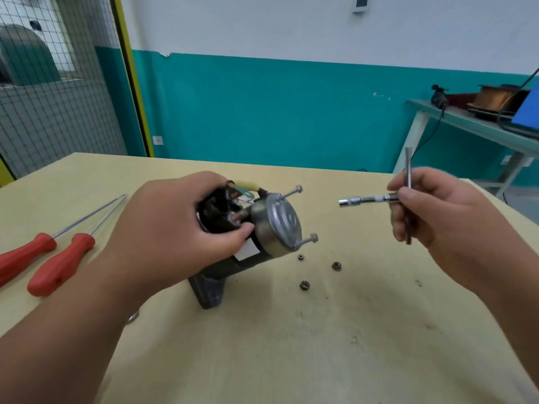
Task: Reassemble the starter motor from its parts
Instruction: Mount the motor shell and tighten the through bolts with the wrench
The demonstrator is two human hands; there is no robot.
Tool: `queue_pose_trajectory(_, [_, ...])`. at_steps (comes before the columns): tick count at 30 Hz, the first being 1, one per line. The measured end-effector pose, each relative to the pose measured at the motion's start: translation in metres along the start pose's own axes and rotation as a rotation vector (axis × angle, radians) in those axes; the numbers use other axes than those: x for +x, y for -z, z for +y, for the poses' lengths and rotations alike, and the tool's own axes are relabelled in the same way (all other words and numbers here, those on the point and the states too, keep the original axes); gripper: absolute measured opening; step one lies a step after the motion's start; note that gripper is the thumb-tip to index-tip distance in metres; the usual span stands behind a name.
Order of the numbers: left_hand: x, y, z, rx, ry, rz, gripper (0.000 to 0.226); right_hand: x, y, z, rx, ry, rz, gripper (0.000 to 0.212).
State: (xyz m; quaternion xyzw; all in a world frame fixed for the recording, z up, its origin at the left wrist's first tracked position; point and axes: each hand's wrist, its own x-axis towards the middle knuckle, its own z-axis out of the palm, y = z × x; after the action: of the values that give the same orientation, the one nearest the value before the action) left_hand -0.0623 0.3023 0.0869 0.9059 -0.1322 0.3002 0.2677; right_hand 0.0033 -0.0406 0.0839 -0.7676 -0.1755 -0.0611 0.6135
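The left hand is covering most of the starter motor's black upper section, so its terminals are showing only in part. The left forearm is hiding part of the motor's dark base on the bench. A small metal ring is peeking out from under that forearm, with too little showing to identify it. The right hand is wrapping the T-handle wrench, concealing the crossbar's middle, and the bar is blurring. The left edge is cutting off one red screwdriver's handle, and the right edge is cutting the blue laptop. The nuts are appearing too small for detail.
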Motion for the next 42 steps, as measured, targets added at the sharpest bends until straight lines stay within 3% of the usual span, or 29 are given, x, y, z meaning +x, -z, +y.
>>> queue_pose_trajectory(8, [0.002, -0.006, -0.001, 0.054, -0.026, -0.064, 0.039, -0.026, 0.0, 0.013, 0.002, 0.067, -0.021, 0.038])
queue_pose_trajectory(13, [0.001, -0.01, 0.006, 0.063, -0.008, -0.122, 0.042, -0.03, -0.007, 0.018, -0.105, 0.258, -0.097, 0.01])
queue_pose_trajectory(16, [0.0, -0.014, 0.017, 0.117, -0.051, -0.203, 0.04, -0.034, -0.006, 0.019, -0.187, 0.383, -0.146, 0.017])
queue_pose_trajectory(20, [-0.005, -0.027, 0.031, 0.316, -0.182, -0.322, 0.045, -0.032, 0.002, 0.018, -0.297, 0.484, -0.176, 0.008])
queue_pose_trajectory(29, [-0.001, -0.03, 0.022, 0.421, -0.129, -0.25, 0.045, -0.033, -0.002, 0.022, -0.419, 0.254, -0.219, 0.005])
queue_pose_trajectory(34, [0.0, -0.028, 0.016, 0.432, -0.088, -0.226, 0.047, -0.032, -0.012, 0.027, -0.309, 0.068, -0.238, 0.02])
queue_pose_trajectory(42, [0.001, -0.017, -0.002, 0.203, 0.024, -0.091, 0.043, -0.029, -0.018, 0.031, -0.223, 0.014, -0.179, 0.03])
